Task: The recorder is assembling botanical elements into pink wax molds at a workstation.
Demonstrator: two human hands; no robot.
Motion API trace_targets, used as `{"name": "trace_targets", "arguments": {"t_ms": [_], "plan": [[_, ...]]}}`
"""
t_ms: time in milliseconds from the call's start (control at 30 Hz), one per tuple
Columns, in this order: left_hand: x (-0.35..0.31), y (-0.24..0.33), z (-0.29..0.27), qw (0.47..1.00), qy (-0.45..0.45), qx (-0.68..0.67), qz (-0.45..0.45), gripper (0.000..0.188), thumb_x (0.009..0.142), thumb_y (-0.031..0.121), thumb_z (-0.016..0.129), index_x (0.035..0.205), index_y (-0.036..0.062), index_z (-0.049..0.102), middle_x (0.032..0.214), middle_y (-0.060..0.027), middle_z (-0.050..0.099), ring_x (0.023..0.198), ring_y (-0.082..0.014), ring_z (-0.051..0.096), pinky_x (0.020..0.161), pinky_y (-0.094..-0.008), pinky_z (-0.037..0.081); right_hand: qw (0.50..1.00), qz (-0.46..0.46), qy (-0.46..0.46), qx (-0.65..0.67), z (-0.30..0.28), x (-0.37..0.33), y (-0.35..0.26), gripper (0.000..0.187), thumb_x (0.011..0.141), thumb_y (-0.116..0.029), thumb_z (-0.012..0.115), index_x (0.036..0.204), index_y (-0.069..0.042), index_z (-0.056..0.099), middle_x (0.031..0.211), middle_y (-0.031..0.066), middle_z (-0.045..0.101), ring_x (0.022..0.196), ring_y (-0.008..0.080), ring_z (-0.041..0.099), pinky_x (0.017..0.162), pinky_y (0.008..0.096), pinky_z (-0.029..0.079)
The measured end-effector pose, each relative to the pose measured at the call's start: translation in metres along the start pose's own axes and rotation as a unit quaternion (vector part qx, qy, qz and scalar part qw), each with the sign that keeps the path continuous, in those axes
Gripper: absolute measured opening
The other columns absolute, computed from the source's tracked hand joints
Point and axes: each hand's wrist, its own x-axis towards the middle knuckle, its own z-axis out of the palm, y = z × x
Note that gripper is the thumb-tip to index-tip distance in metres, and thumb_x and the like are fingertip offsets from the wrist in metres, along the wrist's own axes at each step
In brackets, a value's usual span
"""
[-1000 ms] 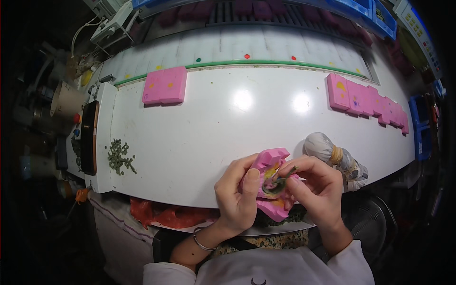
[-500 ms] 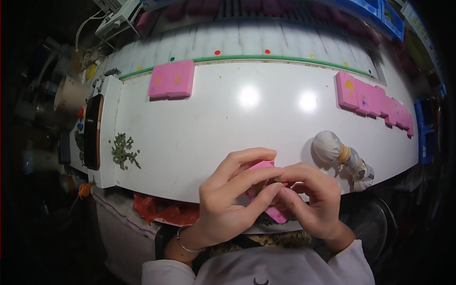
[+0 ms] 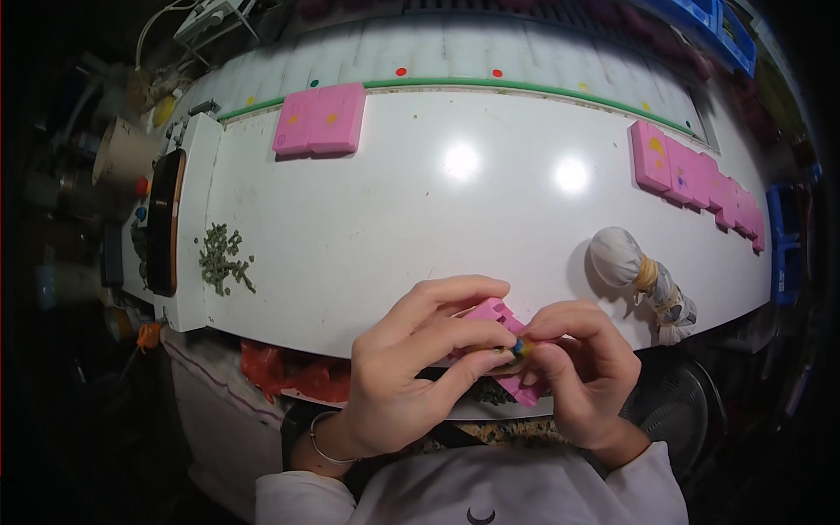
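Observation:
Near the table's front edge, my left hand [image 3: 411, 367] and my right hand [image 3: 584, 376] meet with curled fingers. Thumb and forefinger of each pinch a small piece [image 3: 520, 347] showing blue, yellow and green; its kind is too small and covered to tell. Directly under the fingers is a pink block [image 3: 495, 310] with notches at its upper end, largely hidden by my hands. Whether the left hand's other fingers also grip the block cannot be made out. Dark green bits [image 3: 492, 391] lie beside the block's lower end.
Two pink blocks [image 3: 320, 121] lie together at the far left, and several more pink blocks [image 3: 691, 175] form a row at right. A tied white cloth bundle [image 3: 618, 256] lies right of my hands. Green crumbs [image 3: 225, 259] are scattered near a dark flat device [image 3: 166, 223].
The hands have drawn slightly apart, the right moving a little rightward. Blue and yellow now show at the pinched piece where green showed before. The whole view has shifted slightly.

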Motion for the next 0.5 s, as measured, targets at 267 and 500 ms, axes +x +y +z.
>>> {"name": "trace_targets", "arguments": {"t_ms": [267, 500], "plan": [[-0.005, -0.007, -0.005, 0.999, -0.01, -0.031, -0.005, 0.02, 0.075, -0.005, 0.068, 0.094, 0.0026, 0.068, 0.113, -0.0135, 0.057, 0.096, -0.0209, 0.061, 0.08, -0.0294, 0.052, 0.996, -0.075, 0.011, -0.038, -0.002, -0.004, 0.007, 0.016, 0.08, 0.011, 0.055, 0.094, 0.005, 0.058, 0.09, 0.0141, 0.057, 0.063, 0.009, 0.055, 0.053, 0.0184, 0.045], [-0.002, -0.001, -0.007, 1.0, -0.003, -0.003, -0.028, 0.024, 0.076, -0.006, 0.065, 0.1, -0.0021, 0.067, 0.111, -0.0178, 0.059, 0.096, -0.0207, 0.061, 0.079, -0.0271, 0.05, 0.982, -0.14, -0.025, -0.123, -0.006, 0.001, 0.009, 0.013, 0.076, 0.009, 0.058, 0.088, 0.003, 0.059, 0.087, 0.0123, 0.057, 0.056, 0.0051, 0.047, 0.046, 0.0163, 0.037]]}}
